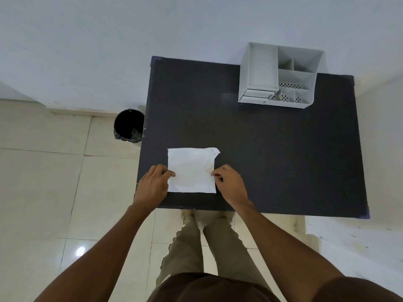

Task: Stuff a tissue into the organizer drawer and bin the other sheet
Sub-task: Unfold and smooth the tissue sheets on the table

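Where the dark tabletop (pixel 283 149) fills the centre and right of the frame, a white tissue (pixel 192 171) lies flat near its lower edge, left of centre. Square sheet, upper right corner folded or torn slightly. Whether it is one sheet or two stacked cannot be told.

Left hand (pixel 152 186) at the tissue's left edge, lower centre of frame: fingers (pixel 169 173) curled, tips pinching the edge of the sheet. Right hand (pixel 230 184) at the right edge, mirrored pose, fingertips (pixel 216 175) likewise nipping the paper's margin. Both grips closed on the tissue; sheet not lifted, resting on the tabletop.

White organizer (pixel 279 77) stands at the upper right of the frame, on the far edge of the tabletop against the wall. Open compartments on top, some with perforated floors; two small drawers (pixel 255 95) stacked at its lower left front, both appear pushed in. Well apart from the tissue.

Black bin (pixel 129 127) on the tiled floor (pixel 43 182), left of centre, just beside the tabletop's left edge. Dark liner, mouth open upward.

Person standing at the near edge of the tabletop; olive trousers (pixel 189 247) visible at bottom centre.
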